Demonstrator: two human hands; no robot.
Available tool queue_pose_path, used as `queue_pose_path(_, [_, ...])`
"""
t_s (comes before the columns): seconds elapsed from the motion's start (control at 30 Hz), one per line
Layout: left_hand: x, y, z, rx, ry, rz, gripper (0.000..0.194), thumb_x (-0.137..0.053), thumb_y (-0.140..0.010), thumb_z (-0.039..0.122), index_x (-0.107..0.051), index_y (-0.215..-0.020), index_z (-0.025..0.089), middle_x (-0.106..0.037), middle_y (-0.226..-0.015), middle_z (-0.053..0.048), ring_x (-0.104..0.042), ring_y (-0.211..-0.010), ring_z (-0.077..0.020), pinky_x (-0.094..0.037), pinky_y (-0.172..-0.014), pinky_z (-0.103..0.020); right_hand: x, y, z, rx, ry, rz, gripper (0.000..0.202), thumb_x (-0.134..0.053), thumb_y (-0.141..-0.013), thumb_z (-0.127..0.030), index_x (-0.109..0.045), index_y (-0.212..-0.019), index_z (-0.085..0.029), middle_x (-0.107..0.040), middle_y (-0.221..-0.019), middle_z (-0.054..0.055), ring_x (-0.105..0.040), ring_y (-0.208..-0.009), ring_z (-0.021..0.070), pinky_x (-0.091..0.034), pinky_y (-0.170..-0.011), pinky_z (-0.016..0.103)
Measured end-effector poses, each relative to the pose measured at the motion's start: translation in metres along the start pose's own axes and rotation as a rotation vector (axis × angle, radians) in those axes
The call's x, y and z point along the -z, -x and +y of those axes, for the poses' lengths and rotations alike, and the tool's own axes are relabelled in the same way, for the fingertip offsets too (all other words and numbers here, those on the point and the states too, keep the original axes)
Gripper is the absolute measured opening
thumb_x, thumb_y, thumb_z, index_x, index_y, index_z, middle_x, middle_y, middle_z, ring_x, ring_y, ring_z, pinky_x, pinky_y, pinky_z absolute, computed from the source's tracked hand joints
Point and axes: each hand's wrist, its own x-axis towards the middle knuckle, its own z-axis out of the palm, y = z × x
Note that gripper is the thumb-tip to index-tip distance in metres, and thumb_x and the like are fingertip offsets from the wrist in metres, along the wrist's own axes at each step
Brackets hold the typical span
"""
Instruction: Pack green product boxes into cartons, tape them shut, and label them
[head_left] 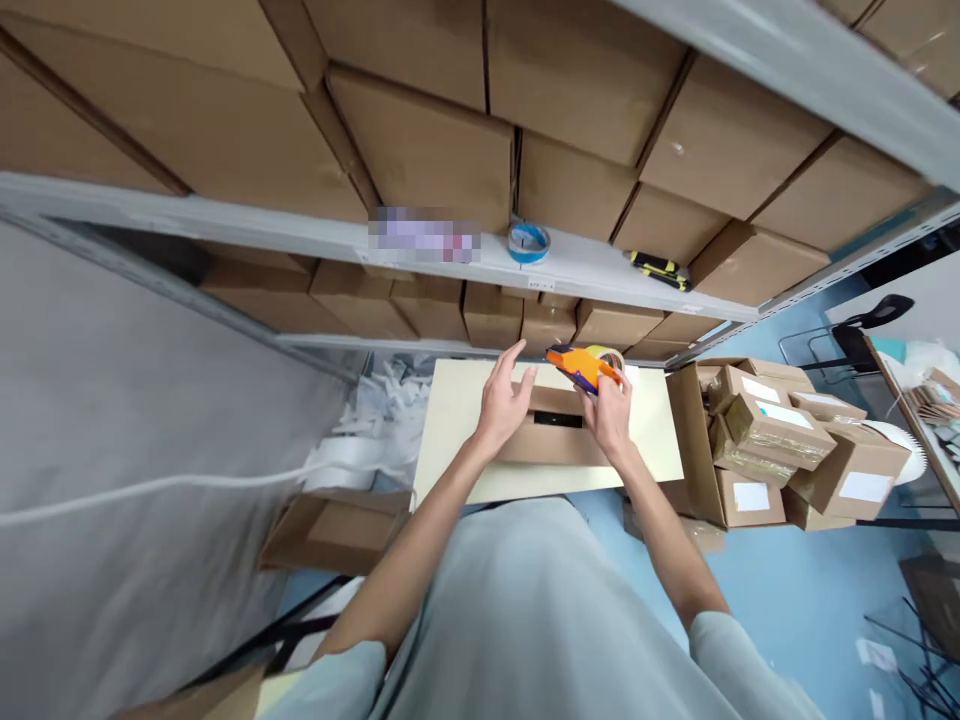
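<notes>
My right hand grips an orange tape dispenser fitted with a roll of yellowish tape. It is held above the right part of a brown cardboard box on a pale table. A dark gap or dark item shows at the middle of the box top; I cannot tell which. My left hand is open, thumb and fingers apart, over the left end of the box, holding nothing. Whether its palm touches the cardboard cannot be made out.
The pale table stands under a grey metal shelf stacked with cardboard boxes. A blue tape roll and yellow-black cutters lie on the shelf edge. Right of the table, a large carton holds several labelled parcels. A white cable crosses at left.
</notes>
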Motion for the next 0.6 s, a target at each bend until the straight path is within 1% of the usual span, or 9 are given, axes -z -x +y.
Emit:
queue_pose_path(0.1, [0.003,0.035,-0.003,0.076,0.175,-0.051,0.064,-0.047,-0.113,0.063,-0.055,-0.162,0.023,-0.060,-0.167,-0.016,-0.060,-0.154,-0.0302,-0.049,-0.130,-0.049,0.000,0.049,-0.023,0.010,-0.078,-0.048,0.030,-0.050,-0.115,-0.051,-0.063,-0.119,-0.025,-0.077,-0.101,0.014,-0.072,-0.112,0.0345,-0.046,-0.123,0.064])
queue_pose_path(0.17, [0.004,0.053,-0.006,0.116,0.266,-0.075,0.067,-0.049,-0.111,0.067,-0.054,-0.163,0.024,-0.059,-0.168,-0.016,-0.064,-0.151,-0.0318,-0.051,-0.128,-0.049,0.001,0.069,-0.035,0.004,-0.110,-0.093,0.031,-0.053,-0.114,-0.056,-0.063,-0.118,-0.026,-0.076,-0.101,0.012,-0.073,-0.106,0.0333,-0.048,-0.120,0.063])
queue_pose_path(0.23, [0.005,0.067,-0.011,0.149,0.325,-0.091,0.071,-0.053,-0.109,0.070,-0.052,-0.164,0.025,-0.058,-0.169,-0.018,-0.066,-0.148,-0.0329,-0.051,-0.128,-0.050,0.003,0.081,-0.042,-0.009,-0.127,-0.141,0.033,-0.053,-0.114,-0.058,-0.062,-0.117,-0.026,-0.075,-0.101,0.012,-0.073,-0.103,0.0325,-0.051,-0.115,0.060])
queue_pose_path(0.3, [0.007,0.078,-0.015,0.193,0.369,-0.110,0.073,-0.055,-0.108,0.071,-0.051,-0.165,0.025,-0.058,-0.169,-0.019,-0.065,-0.149,-0.0335,-0.053,-0.126,-0.050,0.003,0.088,-0.045,-0.017,-0.142,-0.197,0.032,-0.053,-0.114,-0.057,-0.062,-0.118,-0.026,-0.075,-0.102,0.012,-0.073,-0.104,0.0323,-0.053,-0.112,0.057])
queue_pose_path(0.4, [0.008,0.091,-0.020,0.315,0.423,-0.152,0.071,-0.052,-0.110,0.068,-0.049,-0.167,0.026,-0.065,-0.162,-0.019,-0.065,-0.149,-0.0336,-0.060,-0.117,-0.049,0.001,0.093,-0.044,-0.016,-0.181,-0.285,0.033,-0.054,-0.114,-0.055,-0.062,-0.125,-0.025,-0.076,-0.105,0.014,-0.074,-0.106,0.0329,-0.056,-0.108,0.053])
queue_pose_path(0.5, [0.007,0.101,-0.020,0.435,0.496,-0.187,0.072,-0.051,-0.110,0.068,-0.046,-0.169,0.027,-0.070,-0.154,-0.018,-0.067,-0.146,-0.0336,-0.064,-0.111,-0.048,-0.002,0.093,-0.046,-0.073,-0.262,-0.362,0.044,-0.055,-0.112,-0.058,-0.057,-0.140,-0.024,-0.078,-0.117,0.016,-0.076,-0.110,0.0331,-0.062,-0.099,0.048])
queue_pose_path(0.6, [0.009,0.107,-0.016,0.459,0.566,-0.229,0.080,-0.054,-0.107,0.074,-0.043,-0.171,0.028,-0.067,-0.157,-0.018,-0.065,-0.149,-0.0354,-0.063,-0.113,-0.049,-0.005,0.092,-0.052,-0.174,-0.331,-0.396,0.058,-0.060,-0.108,-0.065,-0.052,-0.148,-0.023,-0.079,-0.123,0.015,-0.080,-0.107,0.0329,-0.066,-0.094,0.047])
